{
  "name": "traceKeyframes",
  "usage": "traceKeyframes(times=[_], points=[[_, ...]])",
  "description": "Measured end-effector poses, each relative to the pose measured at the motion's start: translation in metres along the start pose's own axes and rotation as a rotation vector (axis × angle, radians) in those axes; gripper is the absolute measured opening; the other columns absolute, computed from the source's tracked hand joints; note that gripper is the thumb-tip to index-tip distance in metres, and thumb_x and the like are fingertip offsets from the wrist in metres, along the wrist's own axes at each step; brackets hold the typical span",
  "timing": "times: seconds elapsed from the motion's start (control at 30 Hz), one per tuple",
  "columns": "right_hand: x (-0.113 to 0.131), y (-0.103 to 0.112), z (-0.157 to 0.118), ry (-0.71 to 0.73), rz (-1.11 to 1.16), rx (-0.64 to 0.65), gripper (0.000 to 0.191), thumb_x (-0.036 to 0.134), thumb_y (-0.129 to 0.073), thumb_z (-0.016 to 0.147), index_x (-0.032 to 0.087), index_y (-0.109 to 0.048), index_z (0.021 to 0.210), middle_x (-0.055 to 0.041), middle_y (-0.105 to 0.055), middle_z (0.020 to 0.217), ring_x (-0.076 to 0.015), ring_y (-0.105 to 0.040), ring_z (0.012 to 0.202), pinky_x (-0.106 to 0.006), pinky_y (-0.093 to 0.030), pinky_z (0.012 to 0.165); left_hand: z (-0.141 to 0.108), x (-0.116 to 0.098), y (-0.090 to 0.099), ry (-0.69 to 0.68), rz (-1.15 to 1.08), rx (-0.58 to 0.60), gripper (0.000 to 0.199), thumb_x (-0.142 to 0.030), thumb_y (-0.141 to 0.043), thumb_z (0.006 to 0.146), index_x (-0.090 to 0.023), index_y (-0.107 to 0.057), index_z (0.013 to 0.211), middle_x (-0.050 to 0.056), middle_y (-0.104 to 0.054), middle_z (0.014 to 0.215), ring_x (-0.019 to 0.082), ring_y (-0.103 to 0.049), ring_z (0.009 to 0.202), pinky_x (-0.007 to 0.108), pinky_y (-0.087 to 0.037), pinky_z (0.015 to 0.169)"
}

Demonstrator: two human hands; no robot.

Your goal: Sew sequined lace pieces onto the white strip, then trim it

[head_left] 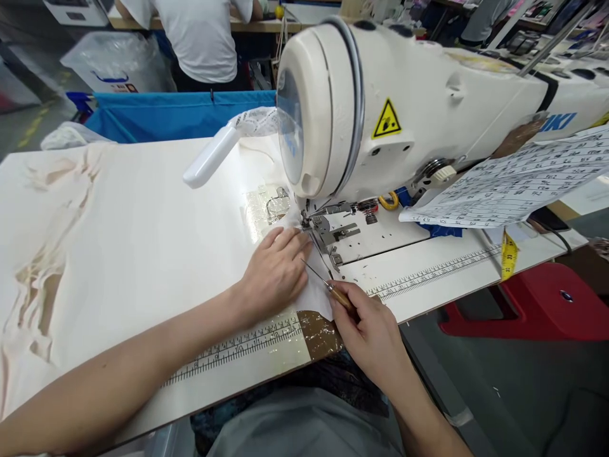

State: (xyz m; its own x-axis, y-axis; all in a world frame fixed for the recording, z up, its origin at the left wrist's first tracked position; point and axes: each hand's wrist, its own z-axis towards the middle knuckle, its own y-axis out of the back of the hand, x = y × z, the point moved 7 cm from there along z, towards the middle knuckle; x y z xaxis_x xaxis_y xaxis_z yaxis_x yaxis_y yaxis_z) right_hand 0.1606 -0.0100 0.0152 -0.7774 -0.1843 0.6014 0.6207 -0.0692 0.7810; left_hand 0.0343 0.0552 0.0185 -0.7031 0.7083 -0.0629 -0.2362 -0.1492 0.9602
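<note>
My left hand point(278, 266) lies palm down on a piece of white cloth point(316, 295), its fingers resting flat close to the sewing machine's needle area point(305, 219). Between the thumb and fingers of my right hand point(368, 324) is an awl point(341, 297) with a wooden handle. Its thin metal point reaches left, close to the fingers of my left hand. Beneath the machine head point(323, 108), the cloth passes by the presser foot. My left hand hides part of the cloth.
Crumpled pale fabric point(47, 279) lies on the left of the white table point(157, 216). A printed paper sheet point(514, 181) and a yellow tape measure point(509, 255) are at right, above a red stool point(547, 301). A blue fabric bin point(181, 114) and a seated person point(202, 38) are beyond.
</note>
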Motion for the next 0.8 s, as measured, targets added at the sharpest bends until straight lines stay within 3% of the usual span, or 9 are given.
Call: traceKeyframes(times=[0.13, 0.33, 0.47, 0.73, 0.8], points=[[0.001, 0.004, -0.005, 0.047, -0.036, -0.043, 0.025, 0.018, -0.045, 0.091, 0.016, -0.066, 0.105, -0.0058, -0.077, 0.081, -0.0185, -0.072, 0.066, -0.025, -0.051, 0.055, -0.005, -0.015, -0.005, -0.057, 0.014, -0.031, 0.043, -0.028, -0.041, 0.098, -0.003, -0.060, 0.127, 0.017, -0.060, 0.134, 0.031, -0.051, 0.129, 0.048, -0.038, 0.112], [0.000, 0.007, -0.018, 0.061, -0.020, 0.027, 0.025, 0.017, -0.044, 0.093, 0.017, -0.066, 0.105, -0.0044, -0.077, 0.083, -0.0168, -0.071, 0.063, -0.024, -0.052, 0.054, -0.007, -0.012, -0.010, -0.053, 0.042, 0.005, 0.045, -0.025, -0.042, 0.096, -0.004, -0.055, 0.133, 0.018, -0.057, 0.139, 0.032, -0.048, 0.133, 0.050, -0.034, 0.115], [-0.012, 0.013, -0.027, 0.021, 0.008, 0.008, 0.024, 0.019, -0.046, 0.095, 0.017, -0.066, 0.107, -0.0041, -0.076, 0.081, -0.0165, -0.071, 0.064, -0.023, -0.052, 0.057, -0.007, -0.014, -0.008, -0.069, 0.051, -0.014, 0.044, -0.026, -0.038, 0.098, -0.004, -0.057, 0.131, 0.017, -0.059, 0.137, 0.031, -0.049, 0.131, 0.050, -0.034, 0.114], [-0.034, 0.025, -0.032, -0.097, 0.067, 0.006, 0.028, 0.030, -0.047, 0.097, 0.014, -0.069, 0.101, 0.0002, -0.064, 0.061, -0.0105, -0.049, 0.040, -0.022, -0.039, 0.041, -0.009, -0.019, -0.010, -0.081, 0.081, 0.027, 0.045, -0.026, -0.039, 0.097, -0.003, -0.056, 0.133, 0.017, -0.057, 0.138, 0.031, -0.048, 0.132, 0.050, -0.034, 0.115], [-0.034, 0.027, -0.031, -0.105, 0.085, 0.002, 0.027, 0.030, -0.046, 0.097, 0.014, -0.069, 0.099, 0.0004, -0.063, 0.060, -0.0104, -0.049, 0.041, -0.022, -0.038, 0.041, -0.009, -0.020, -0.010, -0.087, 0.081, 0.040, 0.047, -0.027, -0.040, 0.097, -0.003, -0.055, 0.134, 0.017, -0.056, 0.139, 0.031, -0.047, 0.132, 0.050, -0.033, 0.115]])
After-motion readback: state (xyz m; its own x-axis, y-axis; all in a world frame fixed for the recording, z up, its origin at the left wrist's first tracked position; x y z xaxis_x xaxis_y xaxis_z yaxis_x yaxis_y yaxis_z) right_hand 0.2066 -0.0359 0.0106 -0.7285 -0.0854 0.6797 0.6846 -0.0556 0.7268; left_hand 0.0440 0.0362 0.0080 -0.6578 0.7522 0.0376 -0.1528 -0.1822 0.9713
